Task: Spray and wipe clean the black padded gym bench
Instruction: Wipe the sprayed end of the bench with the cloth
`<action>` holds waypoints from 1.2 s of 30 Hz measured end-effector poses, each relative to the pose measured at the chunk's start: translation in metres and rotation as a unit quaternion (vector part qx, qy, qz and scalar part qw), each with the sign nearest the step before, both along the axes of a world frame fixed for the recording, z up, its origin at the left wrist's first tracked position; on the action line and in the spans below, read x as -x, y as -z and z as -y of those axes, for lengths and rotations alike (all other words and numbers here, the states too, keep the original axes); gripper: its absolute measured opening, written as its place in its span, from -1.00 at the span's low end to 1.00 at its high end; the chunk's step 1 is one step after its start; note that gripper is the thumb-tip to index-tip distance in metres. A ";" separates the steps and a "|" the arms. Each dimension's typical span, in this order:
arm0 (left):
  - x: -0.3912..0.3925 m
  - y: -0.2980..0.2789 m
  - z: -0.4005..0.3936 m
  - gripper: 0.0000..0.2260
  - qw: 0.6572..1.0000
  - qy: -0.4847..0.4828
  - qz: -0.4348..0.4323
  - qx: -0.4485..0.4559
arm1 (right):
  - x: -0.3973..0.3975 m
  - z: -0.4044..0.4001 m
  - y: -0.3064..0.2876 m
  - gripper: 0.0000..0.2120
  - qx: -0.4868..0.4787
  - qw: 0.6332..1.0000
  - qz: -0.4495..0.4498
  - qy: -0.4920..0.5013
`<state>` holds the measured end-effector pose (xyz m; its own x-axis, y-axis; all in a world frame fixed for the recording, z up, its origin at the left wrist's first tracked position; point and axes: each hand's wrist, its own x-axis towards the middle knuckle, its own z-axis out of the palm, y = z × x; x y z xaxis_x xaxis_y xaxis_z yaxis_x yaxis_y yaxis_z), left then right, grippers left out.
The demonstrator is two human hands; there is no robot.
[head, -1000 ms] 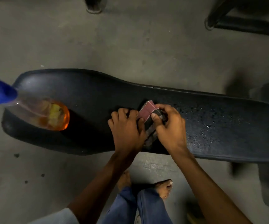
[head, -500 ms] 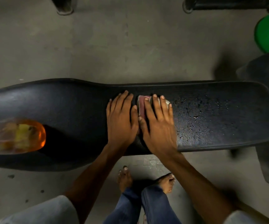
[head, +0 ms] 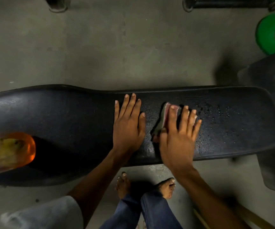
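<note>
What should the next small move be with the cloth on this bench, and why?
Probably slide the right hand, pressing the folded cloth, rightward along the bench. Spray droplets still bead just past its fingers, while the left hand lies flat, bracing the pad.

No readable text anywhere (bottle label blurred).

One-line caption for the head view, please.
Right hand presses a folded cloth onto the droplet-covered black bench; left hand lies flat beside it.
</note>
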<state>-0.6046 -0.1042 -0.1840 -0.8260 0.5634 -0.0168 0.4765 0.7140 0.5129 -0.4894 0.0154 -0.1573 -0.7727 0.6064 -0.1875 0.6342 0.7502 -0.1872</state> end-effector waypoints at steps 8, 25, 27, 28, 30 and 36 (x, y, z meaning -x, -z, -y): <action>-0.003 -0.003 -0.011 -0.42 0.996 0.024 -0.053 0.066 | 0.054 -0.041 0.018 -0.38 -0.025 0.997 -0.060 -0.033; -0.022 -0.004 -0.085 -0.42 0.993 0.077 -0.067 0.050 | 0.017 -0.098 0.022 -0.41 -0.007 0.995 -0.082 -0.061; -0.026 0.000 -0.091 -0.41 0.987 0.102 -0.079 0.093 | 0.005 -0.128 0.022 -0.41 -0.009 0.997 -0.071 -0.023; -0.028 0.003 -0.091 -0.40 0.984 0.107 -0.087 0.114 | -0.008 -0.141 0.021 -0.40 -0.011 0.998 -0.068 0.004; -0.028 0.004 -0.090 -0.39 0.982 0.106 -0.090 0.130 | -0.039 -0.153 0.017 -0.40 -0.018 0.996 -0.067 0.059; -0.043 -0.005 -0.122 -0.39 0.991 0.099 -0.067 0.064 | -0.053 -0.111 0.018 -0.40 -0.017 0.999 -0.033 0.024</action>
<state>-0.5612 0.0176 -0.1794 -0.6997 0.7144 0.0041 0.6709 0.6551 0.3475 -0.4364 0.1262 -0.1751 -0.7525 0.6482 -0.1165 0.6568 0.7256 -0.2052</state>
